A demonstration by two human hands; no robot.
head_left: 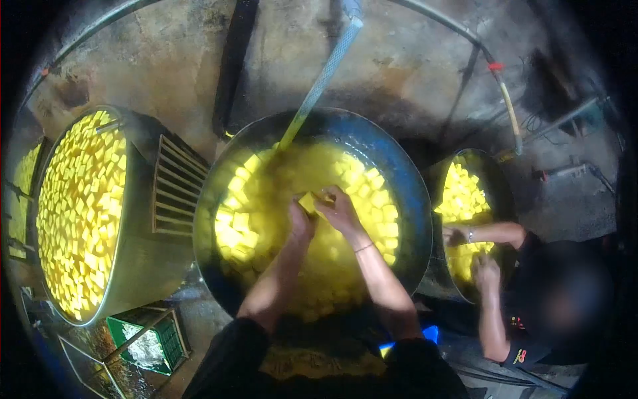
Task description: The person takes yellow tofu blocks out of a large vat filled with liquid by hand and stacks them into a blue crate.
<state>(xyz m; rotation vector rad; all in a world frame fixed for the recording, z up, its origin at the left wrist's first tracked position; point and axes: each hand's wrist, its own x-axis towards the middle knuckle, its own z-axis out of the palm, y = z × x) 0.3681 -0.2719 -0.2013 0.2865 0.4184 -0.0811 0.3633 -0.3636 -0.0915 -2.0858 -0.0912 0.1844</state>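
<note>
"While both hands are over the pan, what are they holding?"

"One small yellow block with flat sides (308, 202). The left hand (300, 216) is closed around its left side, and the right hand (339, 209), with a thin dark band (363, 247) at the wrist, grips it from the right with bent fingers."

"And where is that block exactly?"

"Between the two hands, near the middle of the large round pan with a broad dark rim (413, 199), above cloudy yellow liquid (325, 266). Similar blocks are heaped along the pan's left side (236, 229) and right side (372, 196). A pale blue hose (321, 86) slants down into the far part."

"What stands to the left?"

"A wide, tall drum (143, 226), packed with yellow blocks, then a slatted rack (176, 189) between it and the pan. Near the drum's base sits a green plastic crate (174, 342) with something white inside; I can't tell what."

"To the right?"

"A co-worker in dark clothing (561, 286) has one hand (456, 235) and the other (487, 272) at a second dark round vessel (498, 183) holding more yellow blocks. Whether those hands grip anything, I cannot tell."
</note>
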